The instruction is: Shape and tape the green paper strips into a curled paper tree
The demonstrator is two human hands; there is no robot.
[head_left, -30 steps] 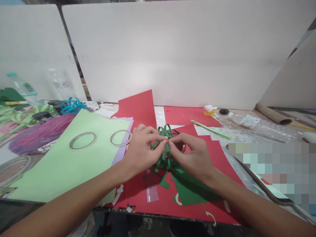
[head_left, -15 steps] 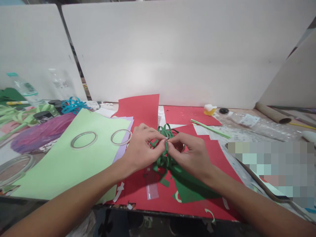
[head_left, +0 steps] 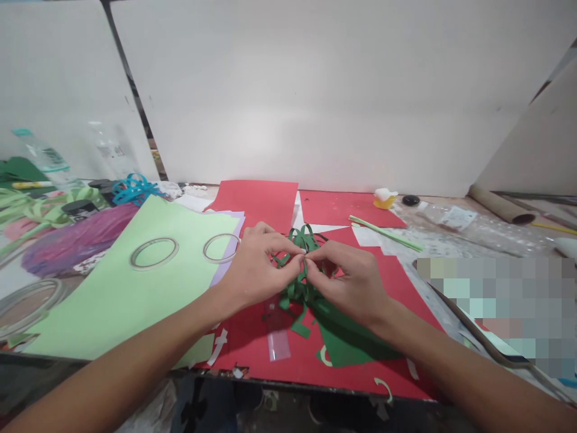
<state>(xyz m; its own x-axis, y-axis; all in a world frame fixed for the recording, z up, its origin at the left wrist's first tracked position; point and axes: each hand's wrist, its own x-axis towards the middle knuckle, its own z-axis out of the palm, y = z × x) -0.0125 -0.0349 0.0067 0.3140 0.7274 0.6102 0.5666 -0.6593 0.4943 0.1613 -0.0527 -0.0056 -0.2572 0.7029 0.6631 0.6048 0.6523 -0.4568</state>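
A bundle of looped dark green paper strips (head_left: 300,291) lies over red paper (head_left: 252,361) at the centre. My left hand (head_left: 264,264) pinches the bundle's middle from the left, thumb and forefinger closed on a strip. From the right, my right hand (head_left: 349,279) pinches the same spot, and its fingertips touch those of my left hand. What lies exactly between the fingertips is too small to tell. Under my right hand is a dark green sheet (head_left: 347,346). A clear plastic strip (head_left: 278,340) rests just below the bundle.
Light green paper (head_left: 121,307) at the left carries two tape rolls (head_left: 154,252). Behind stand bottles (head_left: 45,159) and blue paper loops (head_left: 135,190). At the right are a yellow cup (head_left: 384,199), a cardboard tube (head_left: 500,205) and a partly blurred tablet-like object (head_left: 491,352). White panels (head_left: 315,90) close off the back.
Both hands keep their pinch on the green bundle, with hardly any movement. The red sheet standing at the back has tipped lower, and the camera view has shifted slightly.
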